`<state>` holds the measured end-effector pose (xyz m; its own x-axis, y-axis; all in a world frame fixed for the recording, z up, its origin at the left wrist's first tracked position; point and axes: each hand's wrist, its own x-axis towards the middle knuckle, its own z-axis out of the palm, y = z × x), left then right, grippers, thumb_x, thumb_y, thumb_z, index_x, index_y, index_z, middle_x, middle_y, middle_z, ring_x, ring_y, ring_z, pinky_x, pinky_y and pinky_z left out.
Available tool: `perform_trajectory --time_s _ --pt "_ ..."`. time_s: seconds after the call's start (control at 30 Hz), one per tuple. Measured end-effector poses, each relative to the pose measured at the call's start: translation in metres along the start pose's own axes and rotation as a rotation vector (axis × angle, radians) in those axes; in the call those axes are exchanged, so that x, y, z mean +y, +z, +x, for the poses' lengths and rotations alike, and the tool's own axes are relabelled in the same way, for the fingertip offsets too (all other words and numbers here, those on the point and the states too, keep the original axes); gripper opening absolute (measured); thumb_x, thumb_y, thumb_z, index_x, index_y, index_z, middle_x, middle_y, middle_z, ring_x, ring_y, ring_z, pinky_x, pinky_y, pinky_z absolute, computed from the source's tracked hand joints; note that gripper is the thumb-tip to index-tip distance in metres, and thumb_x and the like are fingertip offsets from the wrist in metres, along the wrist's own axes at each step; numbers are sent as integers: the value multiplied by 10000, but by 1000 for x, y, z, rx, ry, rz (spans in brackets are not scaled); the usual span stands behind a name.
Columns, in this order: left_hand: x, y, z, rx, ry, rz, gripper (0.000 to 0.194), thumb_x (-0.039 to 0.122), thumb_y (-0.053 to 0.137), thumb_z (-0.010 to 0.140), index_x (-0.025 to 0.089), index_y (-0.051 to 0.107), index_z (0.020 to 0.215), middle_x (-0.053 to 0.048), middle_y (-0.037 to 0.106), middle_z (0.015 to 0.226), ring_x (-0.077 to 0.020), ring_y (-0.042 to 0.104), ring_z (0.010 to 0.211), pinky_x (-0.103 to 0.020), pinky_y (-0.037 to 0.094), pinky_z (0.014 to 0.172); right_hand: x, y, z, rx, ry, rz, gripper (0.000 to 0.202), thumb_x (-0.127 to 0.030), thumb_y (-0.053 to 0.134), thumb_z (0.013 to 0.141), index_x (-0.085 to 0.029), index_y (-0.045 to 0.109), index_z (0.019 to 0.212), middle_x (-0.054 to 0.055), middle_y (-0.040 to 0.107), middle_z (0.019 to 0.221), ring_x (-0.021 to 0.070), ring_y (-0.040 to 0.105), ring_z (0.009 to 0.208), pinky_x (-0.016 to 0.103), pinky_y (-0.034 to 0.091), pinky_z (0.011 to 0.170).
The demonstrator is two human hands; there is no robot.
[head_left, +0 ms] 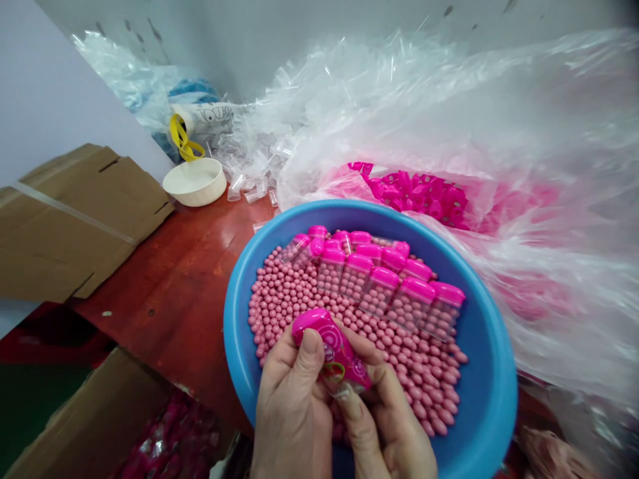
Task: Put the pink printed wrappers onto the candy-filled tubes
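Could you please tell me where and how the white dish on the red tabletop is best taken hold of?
Probably by the near rim, coming from the front and pinching the wall inside and out. The white dish sits upright and open, its wall raised; yellow loops stand at its back edge and clear plastic pieces lie to its right.

Basin: plain bright blue. Candies: uniform dusty pink. Flip-top boxes lying on the candies: clear bodies, glossy magenta caps. Hand-held box: magenta, patterned with paler concentric rings and a yellow-green ring-shaped mark. Loose caps: magenta, showing pink through the translucent whitish bag. Desk: reddish brown. Round dish: cream-white. Cardboard: tan, crossed by one pale stripe.
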<state>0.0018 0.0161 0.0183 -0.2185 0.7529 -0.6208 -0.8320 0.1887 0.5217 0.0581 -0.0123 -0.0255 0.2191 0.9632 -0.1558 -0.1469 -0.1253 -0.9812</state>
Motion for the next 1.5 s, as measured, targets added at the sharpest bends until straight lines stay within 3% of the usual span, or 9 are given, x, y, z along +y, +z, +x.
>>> perform_trajectory --time_s 0.13,0.37,0.5,0.63,0.73,0.83,0.97,1.17,1.5 --pt "0 -1 0 24 -24 64 237 381 731 721 168 650 788 -1 673 604 -122 605 482 -211 451 458 4 -3 -3 1 64 67 346 -351 635 823 -244 632 1152 72 734 1050 228 713 894 275 592 702" --pt "-7 -2 0 -10 -112 138 219 348 731 725 151 698 816 -35 718 666 -179 683 681 -295 532 722 0 -4 -4 121 74 -23 276 -348 665 807 -256 664 1067 38 700 1142 196 672 988 261 541 826" --pt "-7 -2 0 -25 -107 110 166 318 726 734 168 706 802 -36 727 664 -195 697 734 -318 526 778 -8 1 -2 121 84 43 258 -344 663 812 -259 674 1055 30 706 1129 193 675 975 253 544 822" --pt "-5 0 -2 33 -75 106 188 334 736 722 181 702 826 -32 736 699 -204 698 781 -320 524 799 -6 3 0 68 110 89 307 -364 664 799 -260 666 1088 46 717 1086 229 677 979 323 538 873" --pt "-5 1 -2 53 -39 49 168 320 726 737 191 685 836 -29 736 691 -206 700 774 -338 526 797 -3 -1 0 56 130 32 324 -379 660 795 -234 669 1084 61 738 981 225 701 869 300 572 760" --pt "-4 0 0 2 -33 10 154 319 721 744 187 674 808 -27 729 659 -206 702 733 -352 533 775 -2 -7 -1 50 138 -9 285 -386 677 779 -218 689 1009 46 743 860 180 692 685 242 566 618" --pt "-2 -3 2 -42 -38 43 143 319 702 762 182 674 794 -28 735 676 -199 702 723 -344 531 769 -4 -8 0 -7 150 39 218 -384 674 787 -224 700 933 25 746 813 146 663 590 208 540 532" --pt "-5 -5 2 -101 -115 170 150 275 733 715 164 704 811 -61 751 709 -232 697 789 -342 518 779 -5 -1 -1 70 179 161 234 -337 647 824 -307 647 1056 1 711 1103 204 678 991 297 551 846" --pt "-7 -3 3 -186 -55 153 149 295 719 734 152 730 776 -60 753 731 -213 684 795 -307 506 764 -12 0 1 57 272 306 351 -345 701 783 -312 627 1124 25 692 1157 236 650 1062 341 546 880"
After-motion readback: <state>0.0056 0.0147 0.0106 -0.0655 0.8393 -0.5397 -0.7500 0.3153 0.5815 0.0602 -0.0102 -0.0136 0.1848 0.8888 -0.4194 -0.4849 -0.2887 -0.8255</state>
